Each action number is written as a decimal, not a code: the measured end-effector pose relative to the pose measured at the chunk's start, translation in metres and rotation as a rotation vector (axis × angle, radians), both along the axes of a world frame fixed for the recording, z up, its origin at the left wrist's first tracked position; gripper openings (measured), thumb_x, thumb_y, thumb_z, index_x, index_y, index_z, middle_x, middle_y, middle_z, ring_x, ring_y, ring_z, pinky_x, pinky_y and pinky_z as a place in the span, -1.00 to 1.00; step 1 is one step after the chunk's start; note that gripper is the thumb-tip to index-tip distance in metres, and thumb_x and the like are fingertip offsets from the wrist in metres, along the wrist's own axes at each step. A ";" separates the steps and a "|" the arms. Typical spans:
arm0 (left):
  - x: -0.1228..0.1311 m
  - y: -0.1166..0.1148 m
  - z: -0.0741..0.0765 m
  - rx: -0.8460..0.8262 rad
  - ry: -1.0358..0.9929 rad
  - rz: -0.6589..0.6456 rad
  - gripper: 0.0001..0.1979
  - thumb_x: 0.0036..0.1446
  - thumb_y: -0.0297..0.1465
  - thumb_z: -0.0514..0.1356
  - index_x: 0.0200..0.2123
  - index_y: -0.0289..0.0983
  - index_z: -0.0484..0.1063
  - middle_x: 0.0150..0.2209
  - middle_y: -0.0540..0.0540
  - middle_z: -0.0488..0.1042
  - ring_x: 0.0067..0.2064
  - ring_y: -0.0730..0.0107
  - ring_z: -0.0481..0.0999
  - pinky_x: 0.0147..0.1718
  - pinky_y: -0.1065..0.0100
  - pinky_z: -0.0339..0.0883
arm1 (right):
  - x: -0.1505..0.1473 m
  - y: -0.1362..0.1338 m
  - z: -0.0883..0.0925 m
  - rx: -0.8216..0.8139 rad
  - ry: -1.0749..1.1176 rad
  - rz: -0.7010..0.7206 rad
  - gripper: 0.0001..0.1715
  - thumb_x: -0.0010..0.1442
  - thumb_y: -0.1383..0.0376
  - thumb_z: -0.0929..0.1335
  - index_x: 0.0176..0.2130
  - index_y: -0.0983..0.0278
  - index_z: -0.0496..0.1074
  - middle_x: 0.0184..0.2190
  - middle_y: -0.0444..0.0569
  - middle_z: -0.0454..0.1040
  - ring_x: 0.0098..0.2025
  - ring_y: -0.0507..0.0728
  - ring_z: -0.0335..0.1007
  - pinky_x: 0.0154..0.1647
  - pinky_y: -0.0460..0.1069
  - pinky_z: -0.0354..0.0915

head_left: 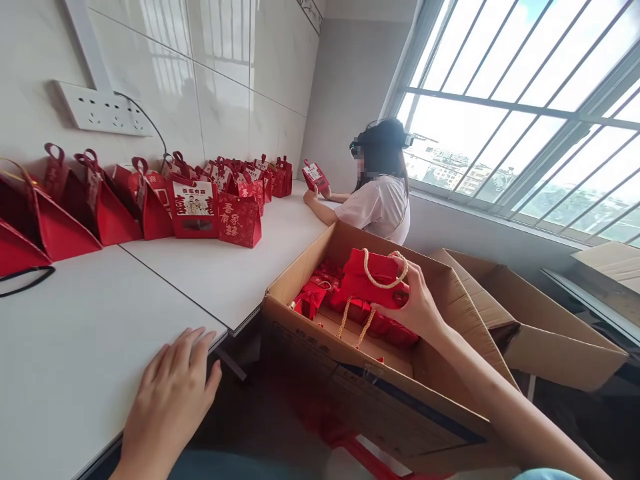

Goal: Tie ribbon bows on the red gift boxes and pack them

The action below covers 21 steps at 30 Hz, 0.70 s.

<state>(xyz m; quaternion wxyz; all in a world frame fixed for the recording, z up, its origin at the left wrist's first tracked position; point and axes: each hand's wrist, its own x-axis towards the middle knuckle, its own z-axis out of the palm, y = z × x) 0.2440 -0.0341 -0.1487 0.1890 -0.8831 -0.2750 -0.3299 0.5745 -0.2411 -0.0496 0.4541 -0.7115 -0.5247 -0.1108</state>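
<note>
My left hand (176, 377) lies flat on the corner of the white table (75, 347), fingers stretched out and holding nothing. Over the open cardboard box (425, 393), my right hand (417, 303) grips the right side of a red gift bag (367, 277) with a cream rope handle. My thumb is below and my fingers are by the handle; part of the bag is hidden behind them. Beneath it in the box lie more red bags (313, 297), some with rope handles.
Several red gift boxes (195, 207) with loop handles line the table along the tiled wall. A person (383, 207) at the table's far end holds a red box (316, 176). Another open carton (555, 333) stands right, below the barred window. A power strip (103, 110) is on the wall.
</note>
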 end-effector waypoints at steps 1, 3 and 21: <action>-0.001 0.000 0.000 -0.007 0.008 0.004 -0.63 0.27 -0.39 -0.09 0.01 -0.46 0.34 -0.01 -0.38 0.44 -0.02 -0.06 0.47 0.01 0.01 0.26 | -0.002 0.002 0.000 0.027 0.183 0.015 -0.03 -0.16 0.11 0.56 0.16 0.12 0.17 0.23 0.10 0.18 0.24 0.32 0.18 0.08 0.23 0.39; -0.001 0.000 0.000 -0.025 0.021 0.006 -0.62 0.27 -0.38 -0.09 0.02 -0.45 0.32 0.00 -0.37 0.43 0.01 -0.07 0.46 0.02 0.01 0.26 | -0.005 0.006 0.002 0.065 0.667 0.078 -0.26 -0.02 0.04 0.49 0.09 0.13 0.24 0.15 0.04 0.33 0.14 0.26 0.33 0.00 0.18 0.44; 0.002 -0.003 0.000 -0.105 0.068 0.039 -0.61 0.26 -0.39 -0.06 0.08 -0.42 0.27 0.06 -0.38 0.40 0.07 -0.11 0.42 0.05 -0.01 0.24 | 0.021 0.002 -0.026 -0.032 0.977 0.171 -0.29 0.03 0.05 0.45 0.13 0.02 0.20 0.06 -0.08 0.42 0.05 0.18 0.42 0.12 0.16 0.34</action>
